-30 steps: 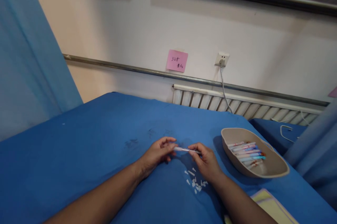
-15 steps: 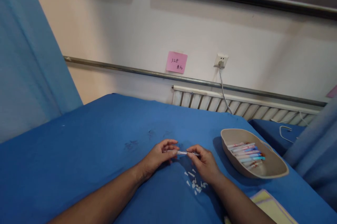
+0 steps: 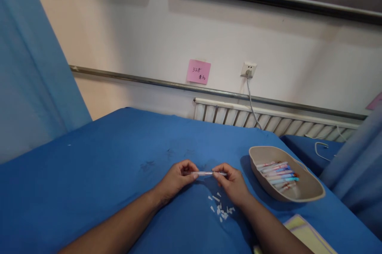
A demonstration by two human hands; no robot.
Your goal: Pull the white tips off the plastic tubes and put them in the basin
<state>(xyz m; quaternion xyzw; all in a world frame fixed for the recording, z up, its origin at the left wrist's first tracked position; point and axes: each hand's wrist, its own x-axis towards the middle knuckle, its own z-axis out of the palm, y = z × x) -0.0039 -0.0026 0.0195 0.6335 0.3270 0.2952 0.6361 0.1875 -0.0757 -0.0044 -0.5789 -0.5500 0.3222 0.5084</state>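
Note:
Between my two hands a slim whitish pen lies level, a little above the blue sheet. My left hand pinches its left part between thumb and fingers. Around its right, darker end the fingertips of my right hand are closed. Both of its ends are partly covered by my fingers. Below the right hand, several small white cone-shaped pieces are scattered on the sheet. To the right, a beige basket holds several pens in white, blue, red and purple.
A yellow cloth or folded paper lies near my right forearm. Behind the bed are a white radiator, a metal rail and a socket with a cable. Blue curtains hang at both sides.
My left fingers, spread a little before, have closed more tightly on the pen. A longer stretch of it shows between my hands. The camera view has shifted slightly.

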